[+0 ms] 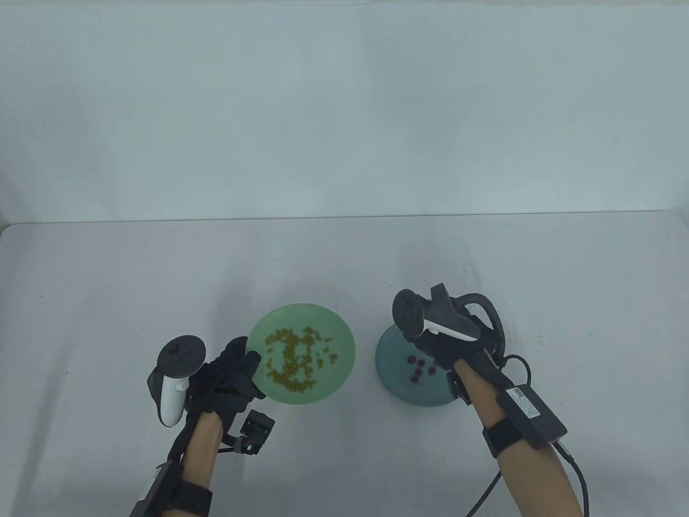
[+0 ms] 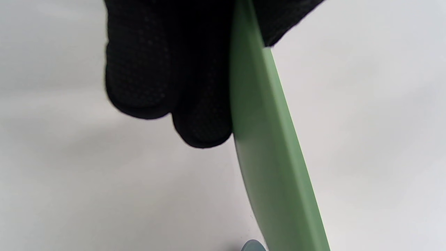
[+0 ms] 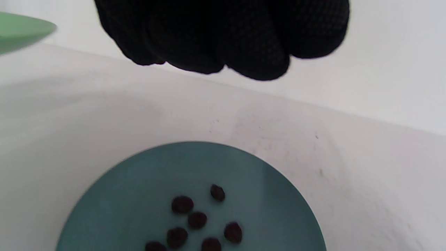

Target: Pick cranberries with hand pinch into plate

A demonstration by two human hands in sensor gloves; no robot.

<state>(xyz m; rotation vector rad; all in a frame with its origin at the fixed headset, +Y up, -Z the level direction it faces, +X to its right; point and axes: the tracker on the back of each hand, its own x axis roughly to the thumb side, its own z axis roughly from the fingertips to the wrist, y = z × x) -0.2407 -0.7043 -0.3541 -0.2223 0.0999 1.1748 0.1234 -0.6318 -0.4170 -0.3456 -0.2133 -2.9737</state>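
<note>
A blue plate [image 1: 393, 379] holds several dark cranberries [image 1: 419, 369]; both also show in the right wrist view, the plate [image 3: 139, 181] with the cranberries [image 3: 197, 219] on it. My right hand [image 1: 425, 340] hovers over that plate's far left part. Its fingers [image 3: 223, 52] are bunched together, and nothing shows between them. A green plate [image 1: 340, 372] holds many yellow-green beans [image 1: 293, 361]. My left hand [image 1: 252, 360] grips its left rim. In the left wrist view the fingers [image 2: 202, 122] lie against the plate's underside [image 2: 271, 157].
The two plates sit side by side near the front of a pale table [image 1: 107, 301], with a small gap between them. A black cable [image 1: 578, 474] runs from my right forearm. The wall rises behind the table's far edge.
</note>
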